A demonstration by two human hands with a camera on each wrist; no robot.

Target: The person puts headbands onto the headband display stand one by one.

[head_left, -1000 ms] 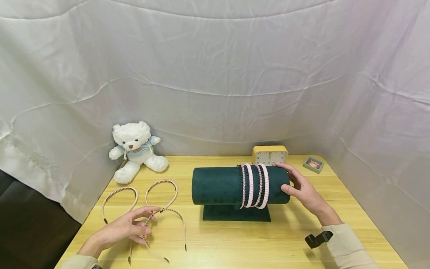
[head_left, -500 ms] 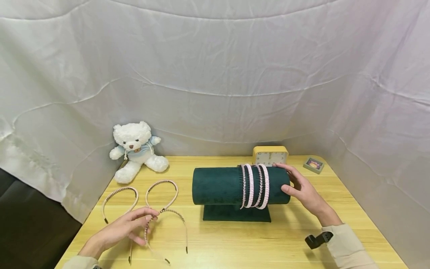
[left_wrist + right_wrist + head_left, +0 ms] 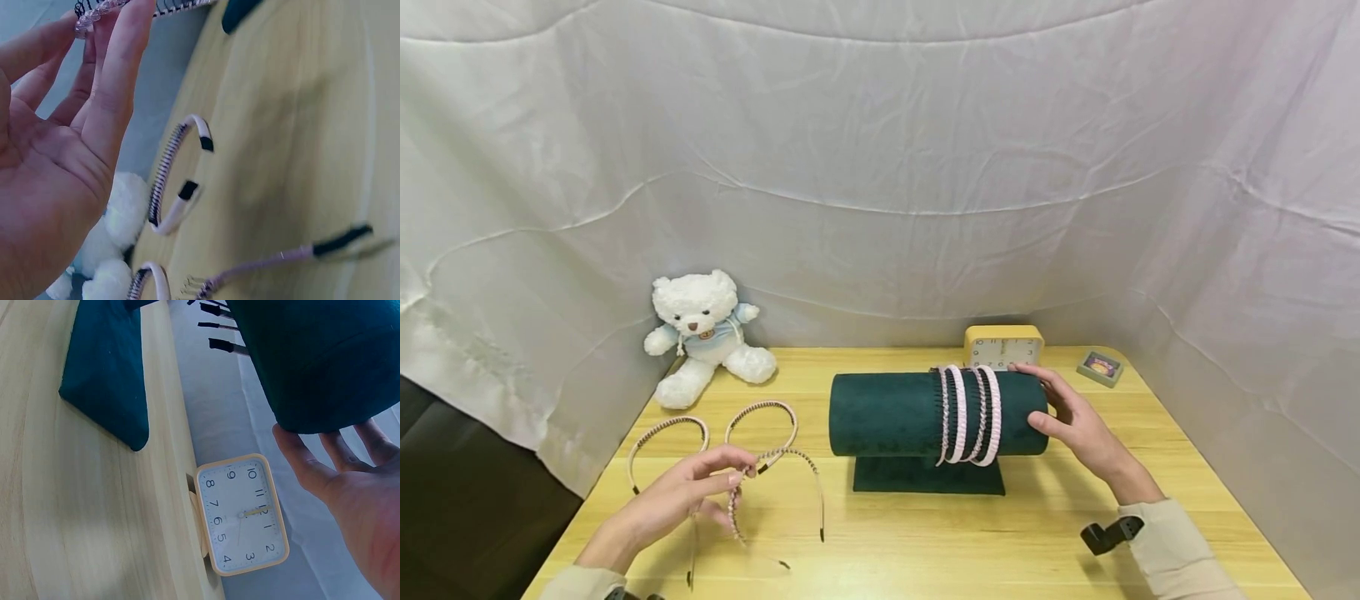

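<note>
My left hand (image 3: 681,493) pinches a thin beaded, braided headband (image 3: 810,460) near its curved top, raised over the table with its legs hanging down; in the left wrist view its beaded band (image 3: 90,22) sits between thumb and fingers. Under and beyond this hand lie a pink headband (image 3: 164,178) with black tips, a second pink headband (image 3: 658,427) and a partly hidden twisted one (image 3: 262,262). My right hand (image 3: 1081,433) rests on the right end of a dark green velvet roll stand (image 3: 880,414), fingers extended. Several pink headbands (image 3: 960,417) are around the roll's right half.
A white teddy bear (image 3: 696,333) in a blue top sits at the back left. Behind the roll stands a yellow clock (image 3: 1000,343). A small grey box (image 3: 1100,367) lies at the back right. Grey curtains (image 3: 880,167) enclose the wooden table (image 3: 910,542).
My left hand has closed its thumb and fingers on the braided headband and lifted it slightly, shifting it a little up and right. The right hand has stayed on the roll.
</note>
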